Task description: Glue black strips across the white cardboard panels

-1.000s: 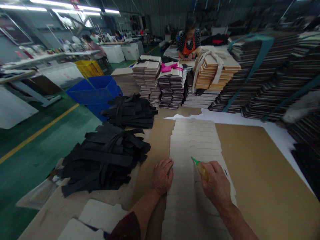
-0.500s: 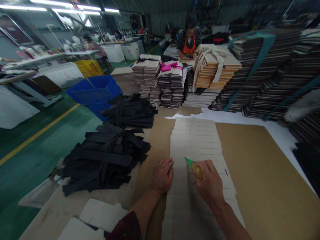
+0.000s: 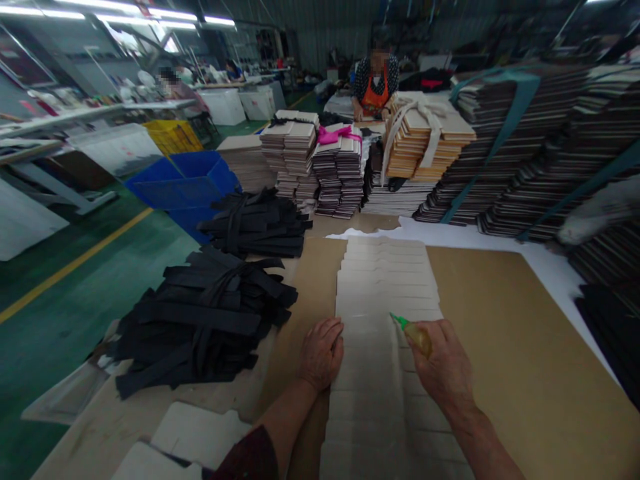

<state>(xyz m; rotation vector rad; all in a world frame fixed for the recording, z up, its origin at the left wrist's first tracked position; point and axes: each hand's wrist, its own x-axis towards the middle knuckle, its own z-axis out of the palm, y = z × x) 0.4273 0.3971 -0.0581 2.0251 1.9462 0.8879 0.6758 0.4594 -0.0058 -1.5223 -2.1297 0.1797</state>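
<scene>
A long row of overlapping pale pieces [image 3: 370, 373] runs away from me over brown board [image 3: 505, 320]. My right hand [image 3: 445, 360] is wrapped round a small yellowish bottle [image 3: 419, 339]. The bottle's green nozzle [image 3: 397, 319] points left, its tip at the surface of the pale pieces. At the row's left edge rests my left hand [image 3: 323, 353], palm down with its fingers lying flat; it holds nothing. A shiny wet-looking streak shows on the pieces between the hands.
Bundles of black strips [image 3: 200, 320] lie at the left. Loose pale pieces [image 3: 195, 433] are at the lower left. Tied stacks [image 3: 340, 170] stand along the back, taller ones [image 3: 525, 147] at the right. A blue bin [image 3: 185, 183] is beyond; a person in an orange apron [image 3: 376, 93] works behind.
My right hand has moved to the right with the bottle, and the nozzle tip is farther right on the pale pieces. My left hand stays at the row's left edge. The view has shifted slightly.
</scene>
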